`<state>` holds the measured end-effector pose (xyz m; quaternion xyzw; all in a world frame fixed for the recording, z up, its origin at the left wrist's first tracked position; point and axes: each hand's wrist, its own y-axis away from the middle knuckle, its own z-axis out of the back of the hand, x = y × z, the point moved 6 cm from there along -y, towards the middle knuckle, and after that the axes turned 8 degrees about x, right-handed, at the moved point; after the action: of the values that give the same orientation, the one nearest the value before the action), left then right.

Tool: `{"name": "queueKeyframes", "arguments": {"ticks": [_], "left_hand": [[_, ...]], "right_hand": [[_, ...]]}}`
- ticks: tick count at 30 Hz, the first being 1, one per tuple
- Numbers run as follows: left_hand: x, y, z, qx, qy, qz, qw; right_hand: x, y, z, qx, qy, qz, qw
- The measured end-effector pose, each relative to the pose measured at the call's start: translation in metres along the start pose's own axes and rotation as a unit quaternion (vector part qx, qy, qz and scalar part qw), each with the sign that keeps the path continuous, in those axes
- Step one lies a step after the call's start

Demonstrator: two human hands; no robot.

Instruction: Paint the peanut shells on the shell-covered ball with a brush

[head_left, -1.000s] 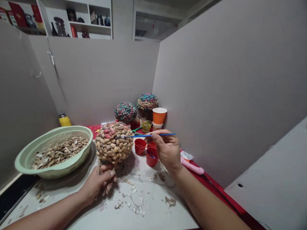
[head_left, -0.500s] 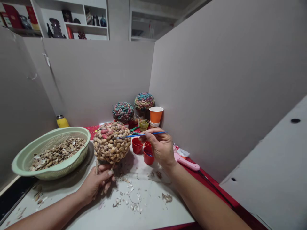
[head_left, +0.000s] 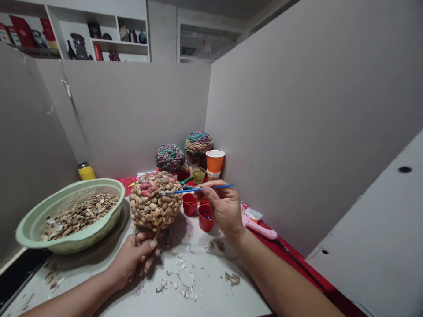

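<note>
A round ball covered in peanut shells [head_left: 155, 207] stands in front of me, partly painted pink on its upper left. Beneath it, my left hand [head_left: 137, 257] is closed around the thin stick legs that carry the ball. My right hand [head_left: 223, 207] pinches a blue paintbrush [head_left: 190, 190], its bristles at the ball's upper side. Just left of that hand are small red cups, one [head_left: 189, 205] farther back and one [head_left: 205, 218] nearer with dark blue liquid inside. A third red cup is mostly hidden behind my fingers.
A green basket [head_left: 71, 248] of shells sits at left. Behind are two painted shell balls [head_left: 169, 157], [head_left: 198, 143], an orange paper cup [head_left: 215, 161] and a yellow bottle [head_left: 86, 171]. A pink-handled tool [head_left: 261, 228] lies at right. Shell scraps litter the white board [head_left: 158, 304]; grey panels surround it.
The whole view has shifted slightly, so things sit a little lower. The brush stays at the ball's upper side, and both hands keep their holds.
</note>
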<state>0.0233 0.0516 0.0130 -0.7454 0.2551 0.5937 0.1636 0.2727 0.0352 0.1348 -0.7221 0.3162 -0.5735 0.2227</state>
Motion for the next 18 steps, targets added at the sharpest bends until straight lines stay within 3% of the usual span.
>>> {"name": "queueKeyframes", "arguments": {"ticks": [9, 18], "left_hand": [[-0.001, 0.000, 0.000, -0.003, -0.011, -0.007, 1.000], [0.000, 0.000, 0.000, 0.001, -0.013, -0.003, 1.000]], "right_hand": [[-0.003, -0.005, 0.010, -0.018, 0.012, 0.006, 1.000], [0.004, 0.001, -0.002, -0.013, 0.014, 0.002, 1.000]]}}
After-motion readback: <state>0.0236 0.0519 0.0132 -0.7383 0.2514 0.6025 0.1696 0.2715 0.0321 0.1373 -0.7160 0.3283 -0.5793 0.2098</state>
